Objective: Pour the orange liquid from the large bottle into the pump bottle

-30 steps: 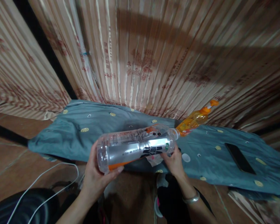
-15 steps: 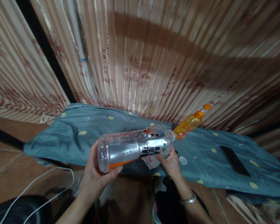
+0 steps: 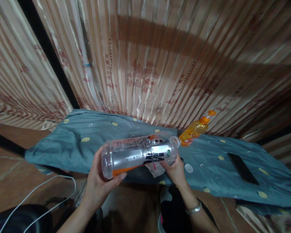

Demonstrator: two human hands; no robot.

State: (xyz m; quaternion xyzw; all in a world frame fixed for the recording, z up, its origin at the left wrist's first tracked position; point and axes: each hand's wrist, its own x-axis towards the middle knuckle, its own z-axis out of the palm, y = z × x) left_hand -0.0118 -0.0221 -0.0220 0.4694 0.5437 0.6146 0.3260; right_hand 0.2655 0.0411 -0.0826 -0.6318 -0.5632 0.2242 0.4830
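A large clear plastic bottle [image 3: 135, 155] with a silver and orange label lies sideways in both my hands. My left hand [image 3: 98, 181] wraps round its base end, thumb along the lower side. Around the shoulder near the neck, my right hand [image 3: 174, 170] grips from below; some of its fingers are hidden behind the bottle. The bottle's mouth [image 3: 178, 141] points right, with no cap visible on it. Just beyond it stands an orange pump bottle [image 3: 194, 131] of yellow-orange liquid. Under the bottle, partly covered, is a whitish piece with pink marks [image 3: 155, 170].
A teal patterned cloth [image 3: 87, 155] covers the narrow surface before me. On it lie a black phone [image 3: 242, 168] and a white round disc [image 3: 188, 168]. A striped curtain [image 3: 145, 74] hangs behind. A white cable [image 3: 50, 181] loops at lower left.
The view has shifted very slightly. Both hands keep the same hold on the clear bottle, and nothing has been picked up or let go.
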